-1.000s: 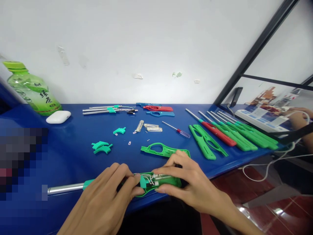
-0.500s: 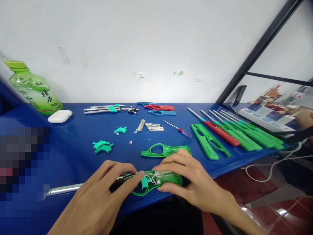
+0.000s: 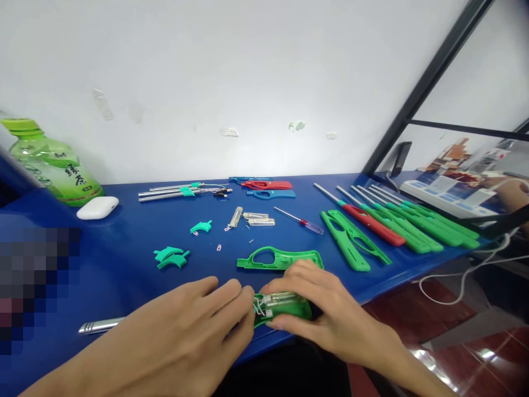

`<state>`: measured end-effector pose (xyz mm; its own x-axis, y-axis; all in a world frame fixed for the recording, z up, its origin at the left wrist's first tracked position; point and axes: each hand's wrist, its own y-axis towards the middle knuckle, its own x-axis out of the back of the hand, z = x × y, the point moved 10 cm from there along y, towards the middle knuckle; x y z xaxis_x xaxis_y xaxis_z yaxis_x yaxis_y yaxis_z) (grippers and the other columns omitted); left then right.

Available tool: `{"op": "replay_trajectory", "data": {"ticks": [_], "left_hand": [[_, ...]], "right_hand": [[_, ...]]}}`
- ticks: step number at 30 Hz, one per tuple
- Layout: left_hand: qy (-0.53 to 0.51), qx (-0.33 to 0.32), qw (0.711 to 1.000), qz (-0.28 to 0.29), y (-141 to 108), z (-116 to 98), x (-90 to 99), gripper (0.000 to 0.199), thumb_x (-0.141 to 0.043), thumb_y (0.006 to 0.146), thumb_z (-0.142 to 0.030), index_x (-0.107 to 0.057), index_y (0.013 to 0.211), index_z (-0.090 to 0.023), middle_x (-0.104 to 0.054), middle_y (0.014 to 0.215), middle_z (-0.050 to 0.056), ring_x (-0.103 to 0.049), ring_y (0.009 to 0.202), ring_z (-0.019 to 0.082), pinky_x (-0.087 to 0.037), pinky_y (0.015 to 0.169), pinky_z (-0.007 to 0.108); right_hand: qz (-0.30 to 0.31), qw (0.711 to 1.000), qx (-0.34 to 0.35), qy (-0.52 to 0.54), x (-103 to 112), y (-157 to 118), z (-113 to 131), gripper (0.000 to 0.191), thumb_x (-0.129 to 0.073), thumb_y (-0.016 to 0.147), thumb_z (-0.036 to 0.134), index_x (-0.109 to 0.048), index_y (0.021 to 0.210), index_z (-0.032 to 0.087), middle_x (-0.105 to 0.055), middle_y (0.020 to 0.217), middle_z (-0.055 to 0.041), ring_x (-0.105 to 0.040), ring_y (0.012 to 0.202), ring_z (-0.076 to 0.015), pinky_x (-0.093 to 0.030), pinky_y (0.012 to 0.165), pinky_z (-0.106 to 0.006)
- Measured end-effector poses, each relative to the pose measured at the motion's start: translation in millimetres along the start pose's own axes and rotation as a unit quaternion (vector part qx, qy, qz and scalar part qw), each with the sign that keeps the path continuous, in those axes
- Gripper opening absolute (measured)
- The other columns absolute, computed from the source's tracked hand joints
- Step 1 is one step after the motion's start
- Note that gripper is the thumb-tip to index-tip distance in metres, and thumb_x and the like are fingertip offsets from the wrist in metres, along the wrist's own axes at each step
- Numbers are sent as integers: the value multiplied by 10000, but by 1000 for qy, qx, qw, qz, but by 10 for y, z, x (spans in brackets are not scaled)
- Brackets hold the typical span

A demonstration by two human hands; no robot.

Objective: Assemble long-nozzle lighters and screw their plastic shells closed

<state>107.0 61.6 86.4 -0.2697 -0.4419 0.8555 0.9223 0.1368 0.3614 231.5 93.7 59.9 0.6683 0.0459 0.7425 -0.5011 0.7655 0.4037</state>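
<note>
Between half-parted thumb and fingers, the right hand (image 3: 316, 304) holds the shell (image 3: 303, 310), best gripped level; the left hand (image 3: 194, 325), curled beside it, hold hidden, should spare the wires (image 3: 259, 304).

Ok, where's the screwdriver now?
In the head view, the screwdriver lies on the blue table just right of centre, between the clear plastic pieces on its left and the pair of green shells on its right.

Lighters (image 3: 413, 229) Lying Right of Grip

Just beyond the right hand (image 3: 318, 309), a casing half (image 3: 293, 259) is lying on the table (image 3: 132, 242); reservoirs (image 3: 261, 222) and a screwdriver (image 3: 311, 225) are resting farther behind. Triggers (image 3: 174, 261) are sitting beyond the left hand (image 3: 185, 331), a bottle (image 3: 58, 171) and earbud case (image 3: 98, 208) resting farther left.
</note>
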Motion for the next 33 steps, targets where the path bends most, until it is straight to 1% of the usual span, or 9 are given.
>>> {"op": "replay_trajectory", "data": {"ticks": [4,7,10,13,18,21,25,29,33], "left_hand": [[-4,2,1000,2,-3,44,-17,310,-447,1024,-99,-725,1083,-224,-731,1009,10,-627,808,174,-478,668,334],[7,-9,1000,12,-41,11,-66,250,-507,1013,-145,-714,1121,-234,-727,1064,18,-617,800,173,-466,640,332],[10,-9,1000,14,-74,-2,-109,233,-521,1017,-174,-705,1149,-225,-724,1104,33,-627,838,176,-470,658,321],[9,-6,1000,7,-77,3,-120,265,-477,1022,-143,-705,1138,-212,-727,1070,32,-625,811,175,-458,643,314],[9,-14,1000,12,-43,-3,-134,306,-424,1033,-115,-698,1136,-205,-730,1031,32,-620,762,179,-431,612,326],[15,-7,999,27,-49,-1,-165,311,-440,1010,-90,-692,1151,-209,-733,1021,32,-621,750,186,-421,591,331],[16,7,999,46,-71,16,-226,314,-473,989,-100,-667,1201,-224,-738,1055,32,-658,799,209,-438,583,344],[11,2,999,39,-62,26,-247,323,-446,979,-80,-661,1182,-211,-747,1034,34,-668,773,211,-442,568,351],[7,-2,999,39,-63,24,-253,334,-430,973,-60,-655,1174,-203,-758,1035,35,-682,770,209,-455,565,351]], "right_hand": [[-5,1000,-1,25,5,6,-7,280,-789,979,352,-697,1226,258,-759,1065,9,-665,953,-171,-506,891,-303],[-11,1000,0,24,17,1,-7,271,-787,981,356,-705,1219,254,-768,1056,4,-671,955,-175,-518,880,-307],[-9,1000,7,19,12,0,5,266,-761,1001,373,-711,1229,246,-777,1045,-10,-678,957,-182,-528,878,-319],[-7,1000,13,21,8,6,15,261,-743,1014,381,-711,1236,246,-783,1034,-12,-683,954,-183,-530,887,-326],[-10,999,14,29,15,6,10,262,-763,1000,364,-710,1229,249,-788,1062,0,-677,958,-175,-518,880,-313],[-12,999,19,26,17,-1,17,279,-784,985,342,-705,1235,246,-783,1053,9,-668,961,-170,-508,881,-304],[-14,1000,16,22,20,-7,10,326,-810,964,317,-690,1255,234,-776,1068,3,-667,979,-169,-498,894,-294],[-11,1000,9,27,19,-14,-4,370,-830,943,306,-682,1273,228,-767,1099,2,-663,998,-163,-491,896,-277],[-13,999,5,32,20,-19,-21,366,-825,946,321,-681,1270,233,-762,1090,7,-664,986,-161,-491,887,-272]]}}
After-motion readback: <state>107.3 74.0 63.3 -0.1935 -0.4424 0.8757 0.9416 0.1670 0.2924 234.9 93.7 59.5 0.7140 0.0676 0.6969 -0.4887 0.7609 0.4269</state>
